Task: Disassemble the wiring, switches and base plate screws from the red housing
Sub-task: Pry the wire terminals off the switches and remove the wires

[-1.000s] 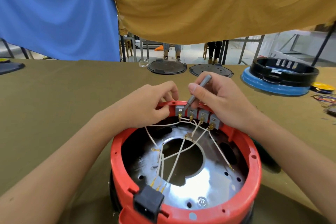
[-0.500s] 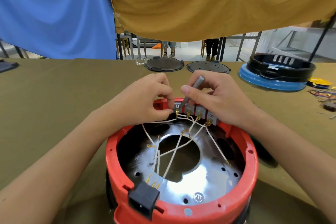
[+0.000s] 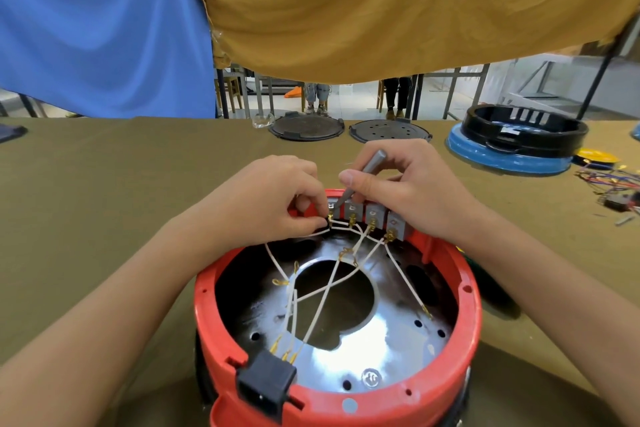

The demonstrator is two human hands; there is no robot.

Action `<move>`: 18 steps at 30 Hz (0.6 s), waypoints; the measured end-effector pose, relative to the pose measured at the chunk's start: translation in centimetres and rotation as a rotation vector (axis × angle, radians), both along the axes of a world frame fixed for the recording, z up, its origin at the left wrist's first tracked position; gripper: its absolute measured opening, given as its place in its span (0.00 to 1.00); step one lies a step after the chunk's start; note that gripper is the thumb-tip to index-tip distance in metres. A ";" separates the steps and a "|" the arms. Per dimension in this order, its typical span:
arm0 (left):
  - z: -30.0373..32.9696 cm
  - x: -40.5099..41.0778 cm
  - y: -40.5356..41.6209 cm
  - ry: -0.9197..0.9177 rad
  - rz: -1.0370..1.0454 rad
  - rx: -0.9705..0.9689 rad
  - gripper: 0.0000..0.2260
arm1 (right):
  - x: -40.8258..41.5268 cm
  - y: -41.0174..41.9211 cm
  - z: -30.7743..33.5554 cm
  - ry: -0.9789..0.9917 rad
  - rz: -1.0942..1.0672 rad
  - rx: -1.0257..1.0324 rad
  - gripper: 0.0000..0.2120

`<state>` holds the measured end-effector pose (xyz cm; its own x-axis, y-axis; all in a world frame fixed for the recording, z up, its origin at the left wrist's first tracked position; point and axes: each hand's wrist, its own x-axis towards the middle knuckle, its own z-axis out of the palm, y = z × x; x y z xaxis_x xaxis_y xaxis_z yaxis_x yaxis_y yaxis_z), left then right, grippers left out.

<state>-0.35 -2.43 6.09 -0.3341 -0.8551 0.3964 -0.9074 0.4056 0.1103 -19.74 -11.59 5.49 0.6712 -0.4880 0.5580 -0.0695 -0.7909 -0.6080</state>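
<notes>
Red housing (image 3: pixel 464 322) keeps all four switches (image 3: pixel 363 215) wired; left hand (image 3: pixel 277 198) pinches a white wire (image 3: pixel 311 233), right hand (image 3: pixel 408 191) grips a grey tool (image 3: pixel 367 170).

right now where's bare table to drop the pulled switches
Bare cloth lies left of the red housing, beyond the left hand. A free strip runs between the hands and the two black discs. The far right is crowded: blue-based pot and loose wires.
</notes>
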 end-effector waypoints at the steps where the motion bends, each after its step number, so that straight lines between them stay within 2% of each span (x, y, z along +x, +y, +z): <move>1: 0.0 -0.1 0.0 -0.021 -0.007 -0.012 0.01 | -0.1 -0.1 0.1 0.008 0.002 -0.010 0.09; 6: 0.1 -0.4 0.1 -0.115 -0.063 -0.051 0.02 | -0.4 -0.4 1.1 0.170 -0.032 -0.112 0.09; 9: 0.0 -0.4 -0.1 -0.102 -0.068 -0.028 0.02 | 0.0 -0.4 1.4 0.257 -0.066 -0.140 0.11; 14: -0.3 -0.2 -0.3 -0.030 -0.058 0.069 0.08 | 0.4 0.1 0.7 0.192 -0.088 -0.146 0.15; 18: -0.4 -0.1 -0.6 -0.017 -0.048 0.097 0.07 | 0.4 0.5 0.5 0.188 -0.080 -0.151 0.13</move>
<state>-0.47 -2.98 5.67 -0.3819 -0.8718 0.3069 -0.8890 0.4372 0.1357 -19.35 -11.12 5.95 0.7325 -0.4643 0.4979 -0.2361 -0.8592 -0.4540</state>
